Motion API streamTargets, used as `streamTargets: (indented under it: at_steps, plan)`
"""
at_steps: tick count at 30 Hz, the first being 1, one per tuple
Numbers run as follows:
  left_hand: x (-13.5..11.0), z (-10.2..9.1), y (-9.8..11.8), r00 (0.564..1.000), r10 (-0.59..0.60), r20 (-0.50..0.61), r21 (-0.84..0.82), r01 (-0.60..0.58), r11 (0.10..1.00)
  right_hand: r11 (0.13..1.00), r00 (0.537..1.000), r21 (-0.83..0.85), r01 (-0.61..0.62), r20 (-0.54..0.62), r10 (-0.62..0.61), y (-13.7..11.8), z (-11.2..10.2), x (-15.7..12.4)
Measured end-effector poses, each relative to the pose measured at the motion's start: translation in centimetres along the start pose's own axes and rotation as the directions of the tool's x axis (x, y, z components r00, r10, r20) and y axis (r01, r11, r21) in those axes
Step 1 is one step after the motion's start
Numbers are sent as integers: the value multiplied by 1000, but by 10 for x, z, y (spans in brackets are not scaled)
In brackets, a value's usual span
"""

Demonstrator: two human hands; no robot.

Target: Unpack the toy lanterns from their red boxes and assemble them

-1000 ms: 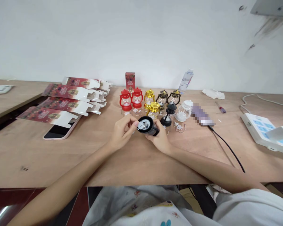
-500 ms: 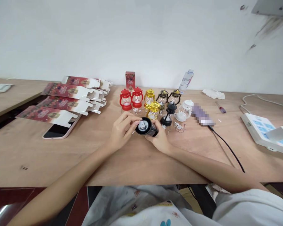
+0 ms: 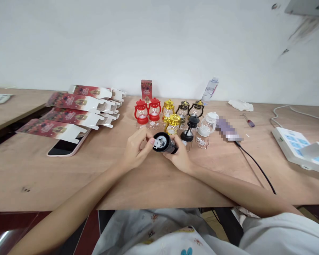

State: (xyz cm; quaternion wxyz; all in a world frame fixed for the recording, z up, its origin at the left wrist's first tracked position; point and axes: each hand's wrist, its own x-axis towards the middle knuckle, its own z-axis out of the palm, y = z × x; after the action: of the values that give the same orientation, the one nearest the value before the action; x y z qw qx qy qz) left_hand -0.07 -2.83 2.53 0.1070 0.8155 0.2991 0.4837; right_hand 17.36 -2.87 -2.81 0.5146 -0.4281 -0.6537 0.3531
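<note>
My right hand (image 3: 181, 156) is wrapped round a small black lantern (image 3: 172, 146), which lies tipped so its round underside faces me. Inside the black rim a white disc with an opening shows. My left hand (image 3: 137, 148) pinches a small white plastic piece (image 3: 157, 143) between thumb and forefinger at the left of this underside. Whether that piece is fully free of the base, I cannot tell. Just beyond my hands stand a gold lantern (image 3: 172, 124), another black lantern (image 3: 190, 128) and a white lantern (image 3: 207, 124).
Two red lanterns (image 3: 154, 109) and further lanterns stand behind, with wire handles (image 3: 202, 142) lying near. Flat printed boxes (image 3: 69, 118) overlap a phone (image 3: 65, 148) at left. A bottle (image 3: 210, 90), screwdriver (image 3: 250, 122), cable and power strip (image 3: 299, 147) lie rightward.
My left fingers have drawn back slightly left from the middle of the lantern's underside, and the white piece has shifted left with them. My right hand holds the lantern in the same place.
</note>
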Motion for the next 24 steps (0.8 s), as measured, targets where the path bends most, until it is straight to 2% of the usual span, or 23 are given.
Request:
streamTargets:
  at_steps: [6,10,12,17,24]
  plan:
    - [-1,0,-2,1000,-14,9,58,14,998,1000,1000,4,3,4,-3,-1,0,0]
    - [0,0,-3,1000,19,21,143,-22,990,1000,1000,3,-1,12,1,-1,0,0]
    - [0,0,-4,997,72,33,217,-77,973,1000,1000,3,-1,18,1,-1,0,0]
    - [2,-3,-8,947,308,96,473,-315,823,1000,999,-20,0,44,0,0,0,0]
    - [10,-10,-11,888,421,184,622,-437,650,998,997,-50,26,71,-22,-1,-1,-1]
